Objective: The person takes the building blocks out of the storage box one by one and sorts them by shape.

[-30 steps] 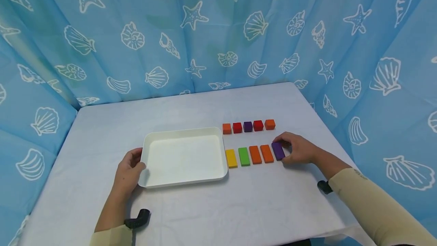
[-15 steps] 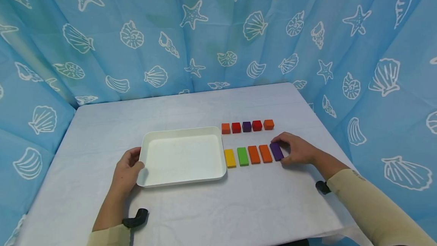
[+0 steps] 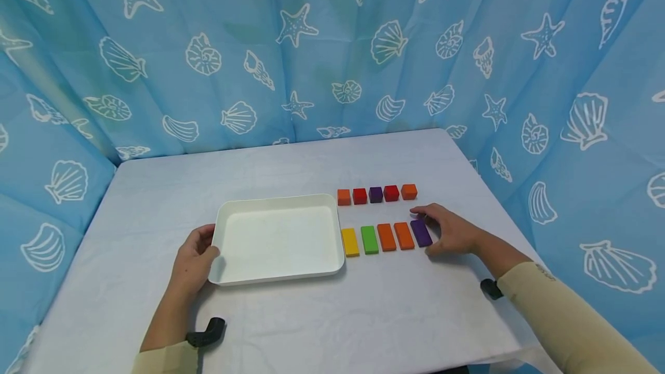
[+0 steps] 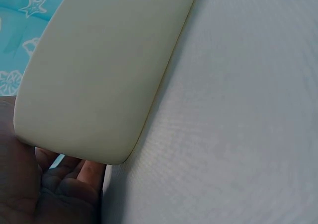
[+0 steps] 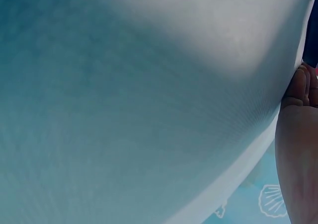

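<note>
My left hand [image 3: 191, 258] grips the left end of a shallow white tray [image 3: 277, 277], thumb at the rim. In the left wrist view the tray's outer side [image 4: 94, 85] shows, with the fingers [image 4: 74, 184] below its end. On the right, my right hand [image 3: 452, 232] is spread around a purple rectangular block [image 3: 421, 233], thumb and forefinger apart from it. That block lies flat at the right end of a row with a yellow block [image 3: 350, 242], a green block [image 3: 369, 240] and two orange blocks [image 3: 387, 237].
Behind that row stands a line of small cubes: an orange cube [image 3: 344, 197], a red cube [image 3: 359, 196], a purple cube [image 3: 376, 195], another red cube [image 3: 391, 193] and another orange cube [image 3: 409, 191]. A white cloth [image 3: 312, 328] covers the table; a blue shell-patterned curtain [image 3: 332, 45] surrounds it.
My right thumb and fingers have let go of the purple block and spread apart; it stays at the end of the row. The left hand keeps its grip on the tray.
</note>
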A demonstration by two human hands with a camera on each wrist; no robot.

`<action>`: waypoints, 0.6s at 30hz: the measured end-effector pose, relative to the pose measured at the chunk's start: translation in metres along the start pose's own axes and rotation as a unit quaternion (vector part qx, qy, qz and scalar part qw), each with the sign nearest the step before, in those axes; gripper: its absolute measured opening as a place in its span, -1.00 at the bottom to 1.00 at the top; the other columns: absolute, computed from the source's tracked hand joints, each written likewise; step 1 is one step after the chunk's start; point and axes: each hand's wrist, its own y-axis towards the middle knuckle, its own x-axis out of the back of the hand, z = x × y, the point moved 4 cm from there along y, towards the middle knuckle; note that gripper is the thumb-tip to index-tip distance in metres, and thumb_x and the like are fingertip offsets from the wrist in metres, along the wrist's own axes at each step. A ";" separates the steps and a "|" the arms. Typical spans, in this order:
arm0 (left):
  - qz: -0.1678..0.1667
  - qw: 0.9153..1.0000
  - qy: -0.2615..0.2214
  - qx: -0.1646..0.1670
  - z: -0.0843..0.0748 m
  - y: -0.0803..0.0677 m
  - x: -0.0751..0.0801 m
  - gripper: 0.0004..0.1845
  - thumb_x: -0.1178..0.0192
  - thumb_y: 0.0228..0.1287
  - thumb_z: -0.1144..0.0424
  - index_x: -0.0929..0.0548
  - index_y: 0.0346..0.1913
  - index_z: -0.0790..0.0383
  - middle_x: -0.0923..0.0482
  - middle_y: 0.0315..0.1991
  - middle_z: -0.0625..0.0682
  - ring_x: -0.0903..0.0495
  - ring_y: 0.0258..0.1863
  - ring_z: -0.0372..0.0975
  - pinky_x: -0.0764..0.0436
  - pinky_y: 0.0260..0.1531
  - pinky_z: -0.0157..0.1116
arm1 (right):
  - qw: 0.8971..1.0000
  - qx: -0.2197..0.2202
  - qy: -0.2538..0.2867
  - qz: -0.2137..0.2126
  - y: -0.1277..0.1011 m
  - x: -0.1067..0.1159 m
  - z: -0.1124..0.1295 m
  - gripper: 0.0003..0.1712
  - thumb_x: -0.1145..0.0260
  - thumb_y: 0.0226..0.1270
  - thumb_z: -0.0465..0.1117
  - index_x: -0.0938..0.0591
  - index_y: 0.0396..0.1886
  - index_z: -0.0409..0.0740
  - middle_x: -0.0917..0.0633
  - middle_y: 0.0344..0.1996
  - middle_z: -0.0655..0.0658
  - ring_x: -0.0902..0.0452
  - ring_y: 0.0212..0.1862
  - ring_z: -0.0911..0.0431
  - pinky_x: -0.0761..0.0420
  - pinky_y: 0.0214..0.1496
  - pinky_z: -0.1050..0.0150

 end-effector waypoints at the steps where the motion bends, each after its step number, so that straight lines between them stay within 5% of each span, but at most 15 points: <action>1: 0.000 1.000 0.002 0.000 0.000 0.000 0.000 -0.36 -0.02 0.46 0.41 -0.30 0.58 0.33 -0.37 0.49 0.32 -0.33 0.50 0.16 -0.29 0.50 0.17 | 1.000 0.001 0.004 -0.001 0.000 0.000 0.000 0.14 -0.63 -0.08 -0.15 -0.37 0.59 -0.07 -0.45 0.42 -0.25 -0.35 0.42 -0.24 -0.46 0.43 -0.31; 18: 0.014 1.000 0.007 -0.004 0.002 -0.002 0.002 -0.37 0.01 0.48 0.42 -0.26 0.59 0.33 -0.34 0.50 0.33 -0.29 0.52 0.19 -0.23 0.52 0.21 | 1.000 0.001 0.012 -0.005 -0.002 -0.003 -0.004 0.16 -0.66 -0.10 -0.09 -0.38 0.58 -0.06 -0.47 0.40 -0.23 -0.36 0.43 -0.23 -0.49 0.42 -0.28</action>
